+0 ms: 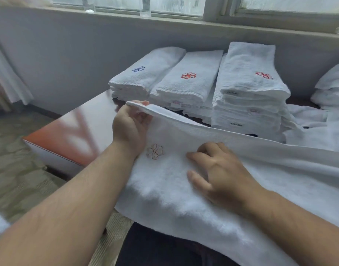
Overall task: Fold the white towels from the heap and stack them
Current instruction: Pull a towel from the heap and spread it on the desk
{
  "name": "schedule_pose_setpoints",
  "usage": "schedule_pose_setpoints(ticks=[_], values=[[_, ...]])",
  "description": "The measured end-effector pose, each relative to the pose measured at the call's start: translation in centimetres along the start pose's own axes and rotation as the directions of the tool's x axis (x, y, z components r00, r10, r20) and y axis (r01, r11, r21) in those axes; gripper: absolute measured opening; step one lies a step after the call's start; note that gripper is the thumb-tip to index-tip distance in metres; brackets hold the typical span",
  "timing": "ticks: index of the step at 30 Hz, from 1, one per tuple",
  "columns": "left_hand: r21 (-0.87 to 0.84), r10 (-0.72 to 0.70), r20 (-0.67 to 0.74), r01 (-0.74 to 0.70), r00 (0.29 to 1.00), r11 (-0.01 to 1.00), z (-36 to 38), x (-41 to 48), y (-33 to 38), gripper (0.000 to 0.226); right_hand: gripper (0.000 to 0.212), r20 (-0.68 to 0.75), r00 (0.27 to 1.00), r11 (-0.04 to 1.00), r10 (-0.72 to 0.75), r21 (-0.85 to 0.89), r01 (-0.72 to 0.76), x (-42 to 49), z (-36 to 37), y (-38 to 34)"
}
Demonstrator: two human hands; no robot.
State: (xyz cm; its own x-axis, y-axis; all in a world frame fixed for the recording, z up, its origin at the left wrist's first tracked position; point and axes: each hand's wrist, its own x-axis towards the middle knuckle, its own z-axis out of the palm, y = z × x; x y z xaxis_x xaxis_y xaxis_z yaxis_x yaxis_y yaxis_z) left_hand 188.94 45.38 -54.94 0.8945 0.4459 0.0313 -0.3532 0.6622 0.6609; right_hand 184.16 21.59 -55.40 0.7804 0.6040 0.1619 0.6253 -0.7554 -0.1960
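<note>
Head view: a white towel [184,192] lies spread across the near edge of a glossy reddish-brown table [78,123] and hangs down toward the person's dark lap. A pale embroidered flower [154,151] sits on it between the 2 hands. The left hand [131,125] pinches the towel's far left corner between thumb and fingers and holds that edge lifted off the table, so the hem runs as a raised ridge away to the right. The right hand [220,175] rests palm down on the flat part of the towel, just right of the flower, with its thumb stretched out and fingers bent. Its fingertips are hidden, so it may be pressing the cloth or bunching it, and I cannot tell which.

Behind the raised edge, 3 stacks of folded white towels stand side by side at the back of the table, against a grey wall [59,58]. The left stack [145,77] is topped by a blue mark, the middle stack [189,83] by a red flower, and the right stack [249,89], the tallest, also by a red flower. To the right of them lies a loose heap of unfolded towels [316,123], touching the spread towel's far side. A window sill [184,22] runs above the wall, and patterned carpet [15,160] covers the floor to the left
</note>
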Motion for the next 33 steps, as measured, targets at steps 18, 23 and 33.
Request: schedule_pose_setpoints(ticks=[18, 23, 33], values=[[-0.019, 0.005, -0.113, -0.007, 0.994, 1.0, -2.3, -1.7, 2.6, 0.029, 0.066, 0.112, 0.992, 0.996, -0.066, -0.059, 0.073, 2.6, 0.5, 2.0], [0.011, -0.005, -0.115, 0.006, 0.993, 1.0, -2.4, -1.5, 2.6, 0.028, 0.041, -0.323, 0.934, 0.979, -0.155, 0.075, 0.188, 0.9, 0.5, 1.5], [0.377, 0.049, -0.062, -0.022, 0.997, 0.926, -2.9, -1.7, 2.0, 0.028, 0.073, -0.397, 0.878, 0.952, 0.267, -0.034, -0.305, 0.8, 1.0, 1.6]])
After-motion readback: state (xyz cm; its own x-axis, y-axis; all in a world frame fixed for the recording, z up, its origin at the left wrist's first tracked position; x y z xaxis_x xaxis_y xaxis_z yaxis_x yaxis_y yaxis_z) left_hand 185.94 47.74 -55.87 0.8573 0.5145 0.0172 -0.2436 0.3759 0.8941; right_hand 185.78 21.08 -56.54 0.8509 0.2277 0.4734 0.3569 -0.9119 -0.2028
